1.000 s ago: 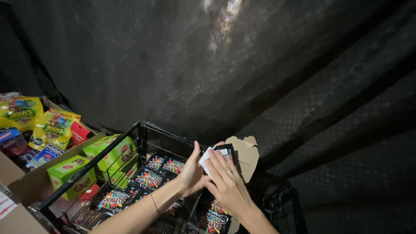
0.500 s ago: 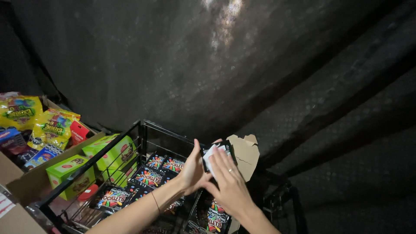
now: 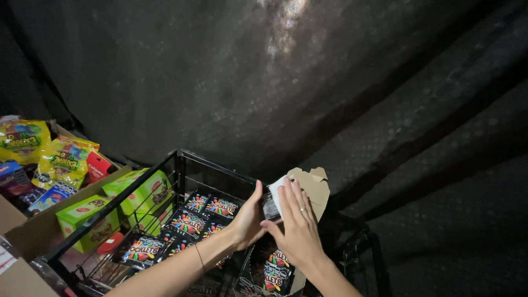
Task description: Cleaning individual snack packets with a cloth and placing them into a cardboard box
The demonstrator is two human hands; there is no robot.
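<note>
Low in the middle of the frame, the left hand (image 3: 248,220) and the right hand (image 3: 297,228) together grip an opened cardboard box (image 3: 308,190), its brown flaps raised and a white face turned toward the fingers. Beneath them a black wire rack (image 3: 179,159) holds rows of dark candy packets (image 3: 190,223) with bright multicoloured print. Left of the rack sit lime-green boxes (image 3: 140,190). At the far left edge, yellow snack bags (image 3: 41,151) lie in a cardboard carton (image 3: 38,234). Dark fabric (image 3: 308,82) fills the upper frame.
</note>
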